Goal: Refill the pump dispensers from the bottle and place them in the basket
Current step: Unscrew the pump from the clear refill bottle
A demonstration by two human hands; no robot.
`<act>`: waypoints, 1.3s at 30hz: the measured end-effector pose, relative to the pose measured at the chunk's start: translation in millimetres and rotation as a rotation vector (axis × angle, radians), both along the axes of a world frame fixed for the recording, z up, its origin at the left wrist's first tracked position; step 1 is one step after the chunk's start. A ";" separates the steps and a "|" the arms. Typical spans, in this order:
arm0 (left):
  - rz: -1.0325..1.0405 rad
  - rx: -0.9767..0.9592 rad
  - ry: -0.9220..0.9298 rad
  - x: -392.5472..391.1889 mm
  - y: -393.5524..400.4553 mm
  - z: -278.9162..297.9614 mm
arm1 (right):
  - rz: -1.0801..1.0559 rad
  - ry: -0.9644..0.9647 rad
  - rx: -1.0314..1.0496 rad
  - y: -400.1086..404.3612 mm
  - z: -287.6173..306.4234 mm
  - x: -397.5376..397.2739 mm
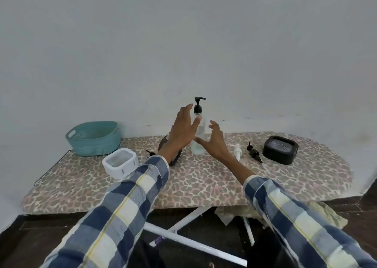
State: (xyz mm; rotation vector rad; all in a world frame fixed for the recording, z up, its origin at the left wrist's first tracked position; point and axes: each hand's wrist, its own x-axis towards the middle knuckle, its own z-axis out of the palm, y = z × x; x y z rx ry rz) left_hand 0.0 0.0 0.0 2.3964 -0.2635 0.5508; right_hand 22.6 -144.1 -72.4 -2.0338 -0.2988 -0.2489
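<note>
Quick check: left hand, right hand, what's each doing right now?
Left hand: open, fingers spread beside the clear pump bottle, holding nothing.
Right hand: open, beside the same bottle, holding nothing.

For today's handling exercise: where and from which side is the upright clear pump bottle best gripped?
Grip the clear pump bottle around its straight middle body, below the black pump head, probably coming level from the near side. It stands upright, tall and narrow, so a low, wrapping hold should keep it from tipping. Both the left hand and right hand are open beside it.

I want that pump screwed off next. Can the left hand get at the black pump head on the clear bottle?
Probably yes: the left hand is open beside the clear bottle, fingertips near the black pump head, nothing between them.
</note>
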 end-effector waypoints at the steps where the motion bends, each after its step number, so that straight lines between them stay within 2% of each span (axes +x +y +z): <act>1: 0.008 -0.046 0.000 6.6 -1.6 -1.3 | 0.002 0.006 0.024 2.8 -4.9 5.0; 5: 0.030 -0.115 0.057 29.2 -7.9 -1.6 | 0.001 0.045 0.088 13.4 -19.4 19.4; 10: 0.048 -0.163 -0.012 53.2 -2.2 -6.4 | -0.059 -0.060 0.150 25.0 -40.0 22.4; 17: -0.081 -0.424 -0.001 58.8 -3.5 -8.4 | -0.204 -0.258 0.062 23.9 -51.9 20.2; 20: -0.137 -0.492 0.066 58.5 -6.4 -7.4 | -0.172 -0.214 0.137 23.2 -52.9 18.5; 25: -0.164 -0.440 0.069 57.0 -12.8 -1.4 | -0.161 -0.090 0.207 22.5 -53.9 21.2; 33: 0.105 -0.481 -0.061 48.0 -28.8 -15.7 | -0.115 -0.160 0.166 22.4 -54.0 16.3; 39: -0.013 -0.481 -0.124 52.4 -39.1 -29.0 | -0.100 -0.142 0.191 20.4 -52.6 14.2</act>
